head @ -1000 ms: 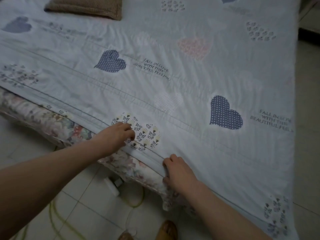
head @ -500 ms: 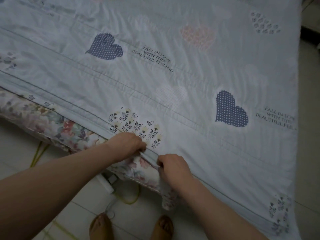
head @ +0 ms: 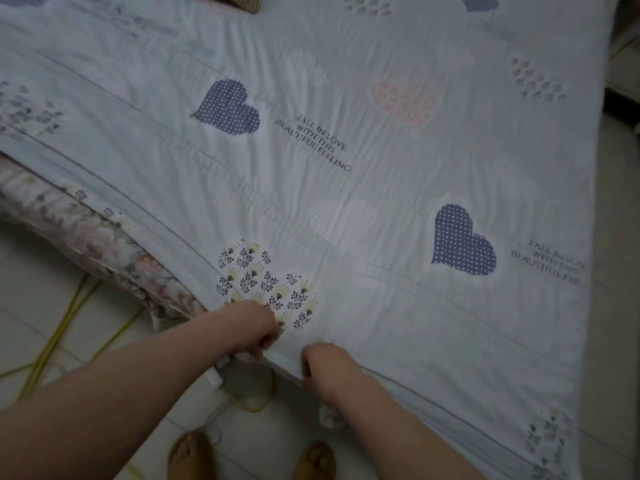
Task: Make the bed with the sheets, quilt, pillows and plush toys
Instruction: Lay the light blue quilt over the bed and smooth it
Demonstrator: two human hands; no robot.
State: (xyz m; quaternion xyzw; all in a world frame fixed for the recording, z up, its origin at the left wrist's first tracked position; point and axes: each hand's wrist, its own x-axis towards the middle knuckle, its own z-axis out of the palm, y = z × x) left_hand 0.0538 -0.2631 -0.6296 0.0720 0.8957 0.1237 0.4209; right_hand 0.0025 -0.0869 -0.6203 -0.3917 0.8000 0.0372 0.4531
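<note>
A pale blue quilt printed with dotted and flowered hearts and dark lettering covers the whole bed. My left hand grips its near edge just below a flowered heart patch. My right hand pinches the same edge a hand's width to the right. Both fists are closed on the fabric, and the edge between them is pulled out past the bed's side. Under the quilt at the left, a floral sheet shows along the bed's side. A brown pillow peeks in at the top edge.
White floor tiles lie at the left and bottom. Yellow-green cables trail across them, and a white plug block sits under the bed's edge. My two feet in sandals stand by the bed. A strip of floor runs along the right.
Both hands have drawn the quilt's near edge toward me, out over the bed's side, so less of the floral sheet shows. The hands are closer together than a second ago.
</note>
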